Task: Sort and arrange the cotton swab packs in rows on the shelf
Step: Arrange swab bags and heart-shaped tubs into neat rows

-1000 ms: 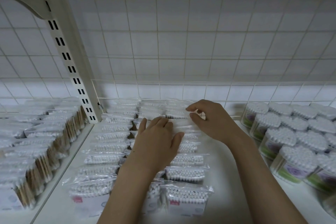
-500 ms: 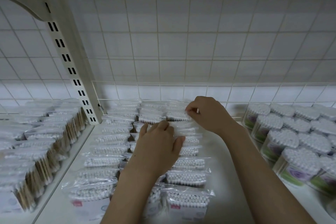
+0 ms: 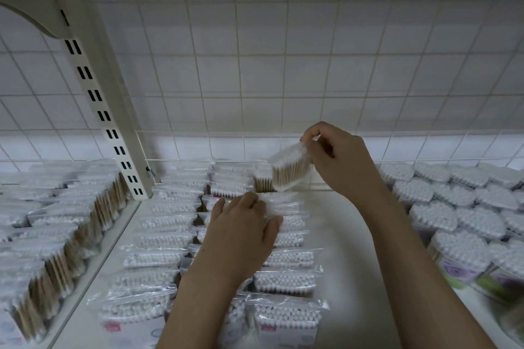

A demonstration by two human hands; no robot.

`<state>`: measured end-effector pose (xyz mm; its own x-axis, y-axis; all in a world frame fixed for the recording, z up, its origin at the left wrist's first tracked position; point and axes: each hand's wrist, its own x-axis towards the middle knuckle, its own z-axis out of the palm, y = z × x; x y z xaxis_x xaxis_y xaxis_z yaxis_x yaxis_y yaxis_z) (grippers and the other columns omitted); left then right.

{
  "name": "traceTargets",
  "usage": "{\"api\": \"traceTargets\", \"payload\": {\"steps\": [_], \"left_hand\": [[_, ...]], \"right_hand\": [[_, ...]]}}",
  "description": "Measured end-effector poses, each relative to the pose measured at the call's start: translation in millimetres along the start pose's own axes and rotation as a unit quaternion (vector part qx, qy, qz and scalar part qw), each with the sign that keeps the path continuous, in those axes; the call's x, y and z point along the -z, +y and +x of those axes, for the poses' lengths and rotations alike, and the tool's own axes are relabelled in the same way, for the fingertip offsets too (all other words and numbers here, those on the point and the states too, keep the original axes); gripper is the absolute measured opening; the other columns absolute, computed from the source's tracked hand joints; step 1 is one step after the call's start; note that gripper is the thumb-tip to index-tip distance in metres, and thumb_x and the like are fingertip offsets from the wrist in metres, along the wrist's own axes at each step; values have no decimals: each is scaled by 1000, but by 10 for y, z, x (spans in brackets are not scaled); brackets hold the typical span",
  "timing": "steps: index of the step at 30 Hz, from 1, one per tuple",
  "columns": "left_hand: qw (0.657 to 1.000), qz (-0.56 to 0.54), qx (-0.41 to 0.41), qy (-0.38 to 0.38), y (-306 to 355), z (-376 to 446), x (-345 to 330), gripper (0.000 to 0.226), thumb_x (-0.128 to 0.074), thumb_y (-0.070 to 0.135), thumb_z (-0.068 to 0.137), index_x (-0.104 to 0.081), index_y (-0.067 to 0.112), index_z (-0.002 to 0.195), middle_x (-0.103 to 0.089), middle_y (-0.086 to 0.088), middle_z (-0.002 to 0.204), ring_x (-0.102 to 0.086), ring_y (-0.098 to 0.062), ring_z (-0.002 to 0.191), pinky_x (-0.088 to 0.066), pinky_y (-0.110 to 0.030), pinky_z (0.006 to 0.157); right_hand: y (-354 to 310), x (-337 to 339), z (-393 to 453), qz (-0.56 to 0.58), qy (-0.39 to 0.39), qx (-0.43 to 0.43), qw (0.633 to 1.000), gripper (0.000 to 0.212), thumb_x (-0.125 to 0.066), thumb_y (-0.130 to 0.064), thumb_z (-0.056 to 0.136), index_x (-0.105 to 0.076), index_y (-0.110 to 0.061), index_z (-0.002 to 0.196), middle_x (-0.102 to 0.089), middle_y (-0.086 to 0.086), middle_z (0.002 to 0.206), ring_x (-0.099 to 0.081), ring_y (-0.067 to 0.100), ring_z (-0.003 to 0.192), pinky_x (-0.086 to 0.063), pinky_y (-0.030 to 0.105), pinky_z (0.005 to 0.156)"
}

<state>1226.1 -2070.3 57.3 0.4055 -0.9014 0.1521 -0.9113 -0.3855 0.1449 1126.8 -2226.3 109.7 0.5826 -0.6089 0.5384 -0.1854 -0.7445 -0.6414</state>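
Clear bagged cotton swab packs stand in three rows (image 3: 158, 261) on the white shelf (image 3: 351, 278). My right hand (image 3: 340, 161) is shut on one swab pack (image 3: 289, 167), held tilted in the air above the far end of the right row, its wooden sticks showing. My left hand (image 3: 243, 232) lies flat on the middle and right rows, fingers pressing on the pack tops. The packs beneath that hand are hidden.
Round tubs of cotton swabs (image 3: 459, 215) fill the shelf's right side. Wooden-stick swab packs (image 3: 56, 224) crowd the neighbouring shelf on the left, past a slotted upright post (image 3: 107, 127). A wire grid back panel (image 3: 283, 65) closes the rear. A bare shelf strip runs between the rows and the tubs.
My right hand has lifted a swab pack up out of the far end of the right row. My left hand stays pressed on the rows, shifted slightly.
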Motion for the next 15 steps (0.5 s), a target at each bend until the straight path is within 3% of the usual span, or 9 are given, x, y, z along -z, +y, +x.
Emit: {"api": "traceTargets", "payload": {"steps": [2, 4, 7, 11, 15], "left_hand": [[1000, 2, 1, -2, -1, -1, -1, 48, -22, 49, 96, -51, 22, 123, -42, 9, 135, -40, -9, 124, -19, -34, 112], [1000, 1, 3, -4, -2, -4, -3, 48, -22, 49, 96, -50, 23, 124, -41, 9, 136, -40, -9, 125, -19, -35, 112], [1000, 0, 4, -2, 0, -1, -7, 49, -22, 49, 96, -49, 23, 126, -40, 9, 138, -39, -10, 126, -18, -36, 113], [1000, -2, 6, -2, -2, -8, -14, 49, -22, 50, 96, -48, 22, 128, -39, 8, 139, -37, -10, 128, -17, -36, 113], [1000, -2, 7, -5, -4, -11, -15, 50, -22, 50, 96, -46, 22, 130, -37, 7, 142, -35, -10, 130, -16, -36, 114]], "right_hand": [[-35, 25, -11, 17, 8, -5, 1000, 13, -51, -13, 86, -59, -22, 81, -57, 9, 57, -45, 9, 45, -36, 12, 46], [-53, 31, -14, 8, 19, -5, 1000, 7, -56, -26, 86, -56, -24, 80, -56, 1, 55, -50, 7, 47, -39, 14, 50], [-49, 22, -20, -26, 40, -9, 999, 26, -65, -45, 80, -52, -22, 80, -57, -4, 60, -54, 6, 53, -41, 14, 56], [1, -13, -41, -21, 37, -43, 998, 25, -75, -30, 75, -52, -21, 80, -57, -6, 65, -54, 6, 57, -39, 9, 54], [31, -30, -63, -17, 21, -48, 998, 22, -72, -20, 76, -51, -20, 84, -58, -4, 73, -57, 12, 65, -40, 18, 57]]}}
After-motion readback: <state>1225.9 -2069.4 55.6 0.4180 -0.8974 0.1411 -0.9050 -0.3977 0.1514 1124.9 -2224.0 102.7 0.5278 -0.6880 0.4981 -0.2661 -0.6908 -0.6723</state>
